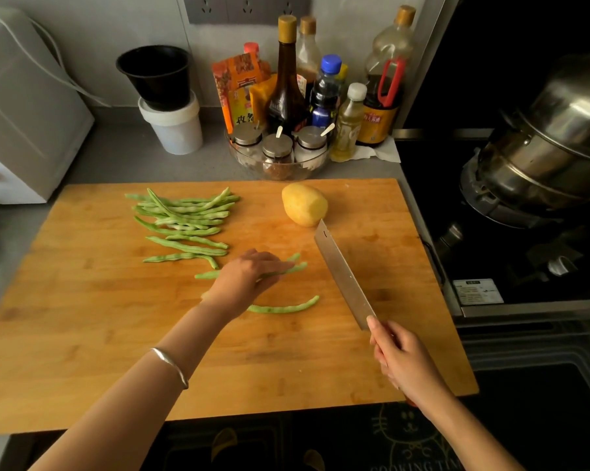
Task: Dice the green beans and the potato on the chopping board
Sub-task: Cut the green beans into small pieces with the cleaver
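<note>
A large wooden chopping board (83, 334) fills the counter. A pile of whole green beans (184, 215) lies at its back left. A peeled yellow potato (302, 203) sits at the back centre. My left hand (249, 277) holds a couple of beans (295, 266) near the board's middle. One more bean (286, 307) lies loose just in front of that hand. My right hand (402, 358) grips the handle of a cleaver (342, 273), whose blade points away toward the potato, to the right of the held beans.
A glass bowl of spice jars (276, 154) and several sauce bottles (286, 79) stand behind the board. A white tub with a black cup (171, 124) stands at the back left. Steel pots (551, 144) sit on the stove at right.
</note>
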Tool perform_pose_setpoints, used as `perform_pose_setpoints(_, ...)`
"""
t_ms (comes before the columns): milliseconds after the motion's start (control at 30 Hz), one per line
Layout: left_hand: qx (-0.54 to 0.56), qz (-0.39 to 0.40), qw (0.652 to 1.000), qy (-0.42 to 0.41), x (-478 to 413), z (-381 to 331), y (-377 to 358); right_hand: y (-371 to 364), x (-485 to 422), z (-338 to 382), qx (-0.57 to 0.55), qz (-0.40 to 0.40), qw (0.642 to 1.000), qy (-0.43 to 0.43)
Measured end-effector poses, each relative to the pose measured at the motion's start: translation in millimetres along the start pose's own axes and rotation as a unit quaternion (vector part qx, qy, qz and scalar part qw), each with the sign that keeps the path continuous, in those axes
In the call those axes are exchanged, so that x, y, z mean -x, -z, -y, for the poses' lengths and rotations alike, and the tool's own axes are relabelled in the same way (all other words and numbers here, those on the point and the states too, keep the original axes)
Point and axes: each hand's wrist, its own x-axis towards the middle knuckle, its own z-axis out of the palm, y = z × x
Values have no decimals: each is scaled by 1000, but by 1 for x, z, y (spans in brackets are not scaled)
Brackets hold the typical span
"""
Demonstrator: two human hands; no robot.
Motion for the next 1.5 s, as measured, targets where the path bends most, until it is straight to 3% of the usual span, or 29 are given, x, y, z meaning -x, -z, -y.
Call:
perform_pose_setpoints(100,-49,12,999,-8,-3,-2,-11,-2,-1,0,2,-1,1000,0)
perform_pose_setpoints(233,7,73,991,112,9,-9,-38,-4,0,-3,12,5,1000,-7)
perform_pose_setpoints(433,-99,139,981,90,21,-13,-39,-10,4,-11,32,11,999,-15)
perform_pose_setpoints(600,-112,70,990,45,39,-13,-46,-17,4,-8,31,24,999,-27)
perform_pose_setpoints(767,-30,64,989,133,38,-9,-42,-20,4,-6,59,16,998,-18)
perform_pose_setpoints(900,-5,93,990,105,36,-12,-38,-21,1,-2,56,23,998,-23)
perform_pose_setpoints(1267,-176,18,980,95,44,-17,-62,-17,3,0,90,71,993,-14)
perform_pose_setpoints(1500,-76,-5,989,128,46,-24,-60,-14,2,6,87,95,991,-24)
